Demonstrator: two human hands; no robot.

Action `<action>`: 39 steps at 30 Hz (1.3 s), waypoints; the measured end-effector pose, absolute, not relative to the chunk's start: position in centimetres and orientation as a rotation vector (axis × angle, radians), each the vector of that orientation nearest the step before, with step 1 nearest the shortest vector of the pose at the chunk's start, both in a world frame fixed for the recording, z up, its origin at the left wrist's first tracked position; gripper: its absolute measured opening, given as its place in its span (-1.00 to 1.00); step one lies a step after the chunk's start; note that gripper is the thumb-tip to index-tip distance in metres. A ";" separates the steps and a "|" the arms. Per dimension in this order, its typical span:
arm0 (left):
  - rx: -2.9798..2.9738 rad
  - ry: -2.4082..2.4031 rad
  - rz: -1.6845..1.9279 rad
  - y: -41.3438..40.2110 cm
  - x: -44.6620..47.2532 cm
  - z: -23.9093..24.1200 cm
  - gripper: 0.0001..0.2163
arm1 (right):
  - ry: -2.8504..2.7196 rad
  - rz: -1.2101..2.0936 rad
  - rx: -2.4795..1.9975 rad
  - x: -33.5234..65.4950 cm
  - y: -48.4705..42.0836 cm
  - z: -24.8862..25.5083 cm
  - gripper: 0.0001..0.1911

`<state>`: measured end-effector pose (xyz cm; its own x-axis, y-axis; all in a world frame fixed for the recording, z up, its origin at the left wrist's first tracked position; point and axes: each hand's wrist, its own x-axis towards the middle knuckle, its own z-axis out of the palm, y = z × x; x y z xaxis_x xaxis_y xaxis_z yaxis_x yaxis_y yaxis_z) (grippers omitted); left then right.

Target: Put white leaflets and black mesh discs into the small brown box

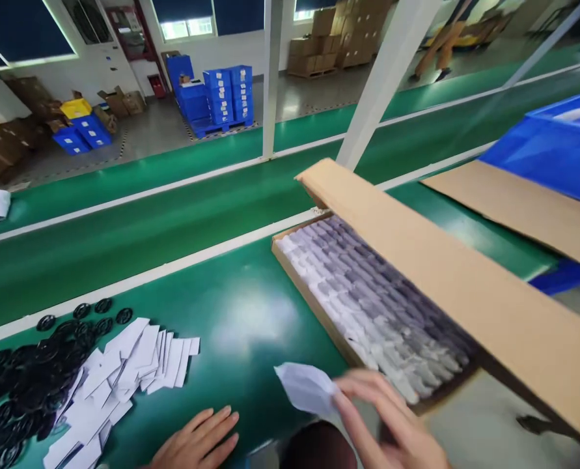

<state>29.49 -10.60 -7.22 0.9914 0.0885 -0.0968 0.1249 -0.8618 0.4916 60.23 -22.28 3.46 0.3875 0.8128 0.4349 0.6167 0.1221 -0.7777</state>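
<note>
My right hand pinches a small whitish translucent packet by its right end, above the near edge of the green table. What is inside the packet I cannot make out. My left hand lies on the table with its fingers stretched out, holding nothing. To its left is a loose pile of white paper slips. Beside them lies a heap of black ring-shaped parts. Right of the packet, an open cardboard carton holds rows of similar whitish wrapped packets.
The carton's long flap sticks out over its right side. Behind it are another cardboard piece and a blue bin. A white post rises beyond the table. Stacked blue crates stand across the room, and a person's legs show far right.
</note>
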 end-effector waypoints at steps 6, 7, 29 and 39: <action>1.555 0.483 0.272 -11.0 29.1 -4.9 -0.45 | -0.963 0.595 -1.347 49.7 -16.5 1.1 -0.81; 1.253 0.559 0.360 -11.0 28.5 -3.7 -0.48 | -0.940 0.570 -1.336 47.9 -16.3 0.9 -0.82; 0.648 0.440 0.753 -8.2 9.7 0.9 -0.59 | -1.770 0.586 -1.166 26.2 -11.3 6.0 -0.85; 0.842 0.671 0.862 -7.6 8.4 -0.1 -0.57 | -1.762 0.762 -1.090 23.5 -9.2 4.8 -0.83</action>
